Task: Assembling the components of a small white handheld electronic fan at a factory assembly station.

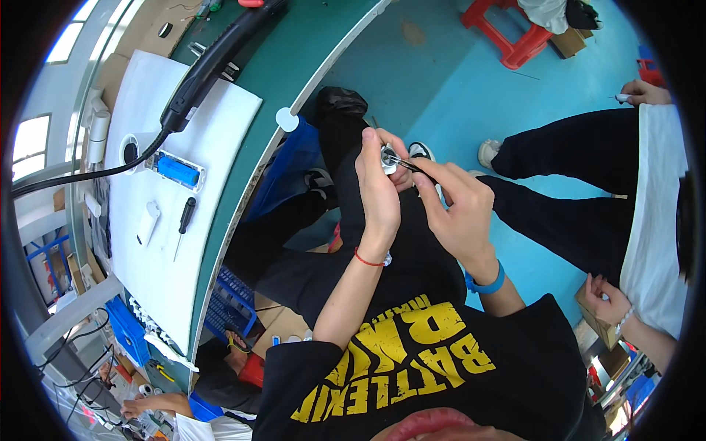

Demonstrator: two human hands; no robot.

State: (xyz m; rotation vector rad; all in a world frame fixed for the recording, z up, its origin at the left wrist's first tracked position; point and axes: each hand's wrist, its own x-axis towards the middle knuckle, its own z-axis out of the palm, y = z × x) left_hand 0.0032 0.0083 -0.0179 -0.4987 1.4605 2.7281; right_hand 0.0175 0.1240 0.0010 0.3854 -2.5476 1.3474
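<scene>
Working at a white part (388,167), the right hand (461,209) is pinching tweezers (409,164); opposite, the left hand (379,192) is gripping the part, seemingly needing steadiness next.

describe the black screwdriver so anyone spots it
At left, a white sheet covers part of the green table. Near the sheet's right edge, beside a small white part, lies the screwdriver, set apart by its black handle and thin metal shaft.

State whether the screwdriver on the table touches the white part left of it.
Apart: head view shows white sheet between the screwdriver and the white part.
</scene>
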